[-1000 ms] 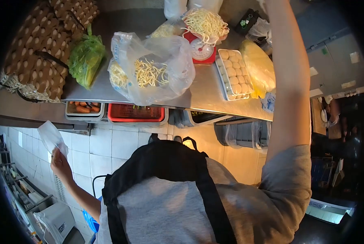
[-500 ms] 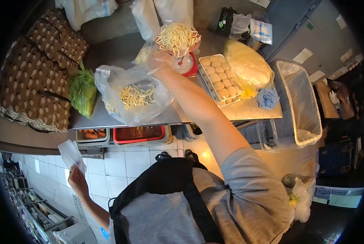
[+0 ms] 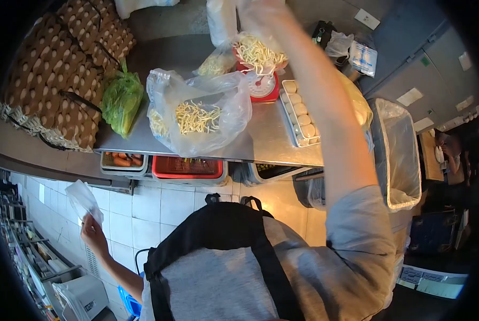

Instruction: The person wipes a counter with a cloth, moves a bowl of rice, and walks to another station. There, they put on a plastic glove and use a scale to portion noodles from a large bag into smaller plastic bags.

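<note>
My left hand [image 3: 92, 230], low at the left, pinches a small clear plastic bag [image 3: 82, 199] that hangs over the floor. My right hand [image 3: 258, 12] is stretched up to the top edge, near a white bag [image 3: 221, 24]; motion smears its fingers. Below it, pale noodles [image 3: 257, 53] are heaped on a red scale [image 3: 263, 86]. An open plastic bag [image 3: 231, 107] with more noodles [image 3: 196, 117] lies on the metal table [image 3: 255, 143]. Between the two, a smaller bag of noodles [image 3: 216, 64] leans beside the scale.
Stacked egg trays [image 3: 52, 75] and bagged greens [image 3: 122, 101] stand at the left. My right arm partly covers a tray of round buns [image 3: 302, 119] and a yellow bag [image 3: 361, 104]. A lined bin [image 3: 400, 155] stands at the right, a red basket [image 3: 188, 167] under the table.
My right hand has moved from beside the scale up to the top edge. My left hand still holds its bag. The view has shifted, and the buns are more covered by my arm.
</note>
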Demonstrator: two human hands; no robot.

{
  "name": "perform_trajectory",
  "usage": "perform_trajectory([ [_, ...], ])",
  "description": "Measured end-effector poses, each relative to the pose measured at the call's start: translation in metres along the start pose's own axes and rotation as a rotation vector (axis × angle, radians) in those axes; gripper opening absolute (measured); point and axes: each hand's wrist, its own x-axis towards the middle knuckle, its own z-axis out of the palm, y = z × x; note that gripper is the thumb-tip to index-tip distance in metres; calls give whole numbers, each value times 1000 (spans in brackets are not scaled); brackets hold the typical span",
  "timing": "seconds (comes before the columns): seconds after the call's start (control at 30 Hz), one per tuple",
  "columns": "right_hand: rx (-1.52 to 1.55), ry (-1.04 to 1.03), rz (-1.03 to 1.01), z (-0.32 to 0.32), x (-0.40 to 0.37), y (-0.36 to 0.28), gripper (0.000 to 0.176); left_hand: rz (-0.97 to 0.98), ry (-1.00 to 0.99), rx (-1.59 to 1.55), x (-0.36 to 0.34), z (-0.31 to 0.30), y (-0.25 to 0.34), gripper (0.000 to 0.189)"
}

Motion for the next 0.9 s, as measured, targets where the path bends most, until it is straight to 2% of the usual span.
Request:
perform_trajectory([
  [0.1, 42, -32, 153, -24, 23, 31, 12, 21, 5, 27, 9, -2, 7, 20],
  [0.2, 142, -79, 234, -33, 25, 35, 13, 101, 12, 26, 14, 5, 5, 20],
  [0.23, 189, -105, 251, -35, 23, 32, 13, 56, -31, 34, 16, 5, 7, 19],
  [0.3, 297, -180, 280, -34, 12, 20, 14, -36, -122, 50, 19, 0, 25, 19],
  [0.43, 519, -379, 316, -17, -19, -19, 16, 64, -12, -42, 22, 12, 2, 19],
  [0.57, 663, -548, 313, 15, -50, -63, 18, 118, 7, 36, 29, 13, -5, 19],
  [0.73, 708, -638, 326, 44, -65, -96, 22, 116, -30, 51, 38, 10, 27, 19],
  [0.9, 789, -667, 372, 47, -62, -102, 26, 111, -12, 17, 35, 10, 26, 19],
])
